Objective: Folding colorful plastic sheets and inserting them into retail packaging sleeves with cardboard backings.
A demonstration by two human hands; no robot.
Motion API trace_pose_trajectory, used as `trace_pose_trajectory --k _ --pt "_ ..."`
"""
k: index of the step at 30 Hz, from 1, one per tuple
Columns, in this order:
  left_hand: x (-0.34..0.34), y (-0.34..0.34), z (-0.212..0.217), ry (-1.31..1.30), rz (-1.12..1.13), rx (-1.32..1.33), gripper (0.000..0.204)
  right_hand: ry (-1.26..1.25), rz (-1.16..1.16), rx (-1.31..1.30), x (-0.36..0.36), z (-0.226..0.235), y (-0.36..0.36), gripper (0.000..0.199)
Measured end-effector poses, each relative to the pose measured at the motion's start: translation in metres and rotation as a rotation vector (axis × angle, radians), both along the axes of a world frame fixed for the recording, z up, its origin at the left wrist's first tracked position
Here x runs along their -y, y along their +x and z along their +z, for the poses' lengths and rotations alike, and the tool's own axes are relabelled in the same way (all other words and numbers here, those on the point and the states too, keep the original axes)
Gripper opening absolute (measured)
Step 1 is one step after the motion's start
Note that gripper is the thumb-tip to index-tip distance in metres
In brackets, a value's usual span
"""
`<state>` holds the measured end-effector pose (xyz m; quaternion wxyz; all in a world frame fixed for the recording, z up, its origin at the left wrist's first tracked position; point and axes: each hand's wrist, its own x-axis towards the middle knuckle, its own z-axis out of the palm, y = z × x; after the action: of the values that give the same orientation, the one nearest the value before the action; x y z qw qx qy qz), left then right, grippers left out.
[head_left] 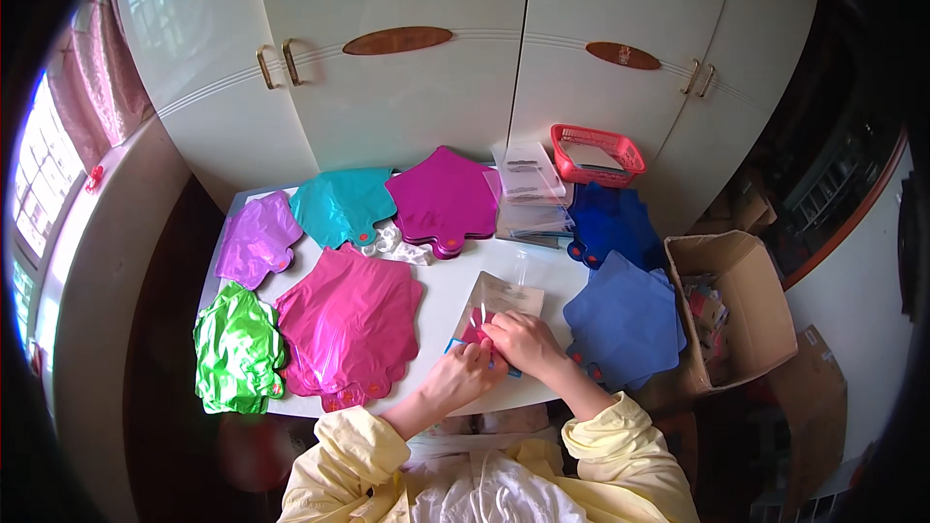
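Note:
Near the front edge of the table, both hands are at a small clear plastic bag [523,269] with a printed card [515,296] in it. Pink and blue foil shows around the fingers, low on the bag. My left hand [459,375] has its fingers curled closed at the bag's lower left. My right hand [526,343] pinches just above and to the right, close to the left one. What exactly lies between the fingertips is partly hidden. Left of the hands lies a stack of flat pink foil balloons [349,324]; a blue-grey stack [623,320] is on the right.
More flat foil stacks ring the white table [441,305]: green [238,349], lilac [257,237], teal [341,203], purple [444,196] and dark blue [612,223]. Clear bags [531,208] and a red basket [599,150] stand behind. A cardboard box [751,300] is at the right.

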<state>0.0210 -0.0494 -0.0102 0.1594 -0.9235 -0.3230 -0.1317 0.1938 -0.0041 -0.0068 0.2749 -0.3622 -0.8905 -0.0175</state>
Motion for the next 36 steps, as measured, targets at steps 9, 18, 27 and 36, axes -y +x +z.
trace_pose_trajectory --k 9,18,27,36 --pt "0.008 -0.005 0.012 0.126 0.074 0.169 0.032 -0.631 -0.31 -1.422 0.032 -0.03 0.017 0.047" --pt "0.018 -0.002 0.028 0.093 0.09 0.208 0.035 -1.31 0.208 -1.721 0.079 -0.008 -0.002 0.039" --pt "0.025 -0.005 0.022 0.008 0.134 0.172 0.044 -1.315 -0.009 -1.629 0.08 -0.006 -0.003 0.019" --pt "0.028 -0.021 0.01 -0.134 0.33 0.948 0.038 -1.266 0.008 -1.598 0.079 -0.026 0.013 0.019"
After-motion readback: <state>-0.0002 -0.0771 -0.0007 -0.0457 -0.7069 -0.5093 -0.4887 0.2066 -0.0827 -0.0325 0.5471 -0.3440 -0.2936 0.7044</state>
